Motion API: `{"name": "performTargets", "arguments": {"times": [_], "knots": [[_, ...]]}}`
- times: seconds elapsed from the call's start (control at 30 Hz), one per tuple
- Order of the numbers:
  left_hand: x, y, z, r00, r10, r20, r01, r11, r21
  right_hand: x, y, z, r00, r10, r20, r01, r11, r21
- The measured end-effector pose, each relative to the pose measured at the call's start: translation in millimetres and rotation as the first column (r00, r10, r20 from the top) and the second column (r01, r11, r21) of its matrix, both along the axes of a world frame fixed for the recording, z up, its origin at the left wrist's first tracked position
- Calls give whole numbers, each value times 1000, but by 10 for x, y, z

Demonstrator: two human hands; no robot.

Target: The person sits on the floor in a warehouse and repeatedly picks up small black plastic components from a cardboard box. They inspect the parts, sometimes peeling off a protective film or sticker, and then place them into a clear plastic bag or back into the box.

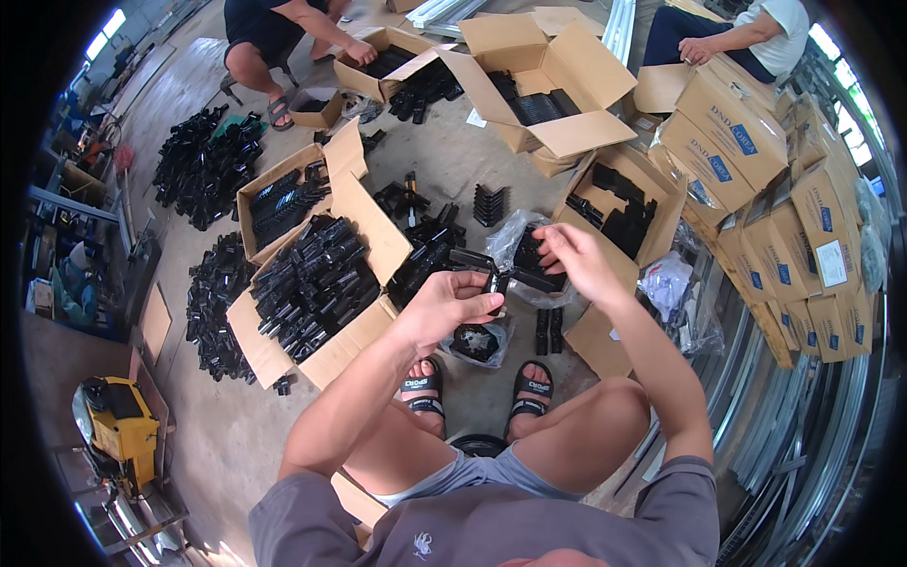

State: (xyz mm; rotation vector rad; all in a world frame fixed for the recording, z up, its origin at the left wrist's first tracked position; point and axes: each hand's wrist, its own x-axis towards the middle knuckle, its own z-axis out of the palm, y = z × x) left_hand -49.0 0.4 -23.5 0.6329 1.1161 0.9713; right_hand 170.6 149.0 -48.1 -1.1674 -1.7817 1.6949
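Note:
My left hand (453, 304) is closed around a black angled bracket (475, 258), thumb on its near side. To its right, my right hand (576, 257) has its fingers bent together over a clear plastic bag (510, 236) with small dark parts in it. Whatever those fingertips pinch, if anything, is too small to make out. Below my left hand lies another clear bag (475, 342) with dark and pale bits inside. Just beyond, a pile of black brackets (430, 248) and a neat stack of angled ones (488, 205) rest on the floor.
An open carton (392, 248) heaped with black brackets stands left, with loose piles (217, 307) beside it. Another open carton (661, 194) is at right. Stacked closed cartons (723, 142) and long metal profiles (803, 444) line the right side. Two people sit at the far side near cartons.

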Motion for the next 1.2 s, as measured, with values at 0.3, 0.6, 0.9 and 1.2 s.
{"name": "performTargets", "arguments": {"times": [0.3,0.6,0.9,1.2], "knots": [[-246,64,31,945,109,-308,-88,993,81,495,675,-1961,688,-5,726,-255,935,248],[-296,123,90,442,-92,-892,179,984,-13,388,785,-2988,300,-164,940,-667,668,330],[-303,192,-35,380,-47,-924,272,960,64,419,755,-3020,250,-169,953,-831,469,301],[-385,129,8,348,-4,-937,279,955,99,437,649,-2602,449,-50,892,-703,596,387]]}}
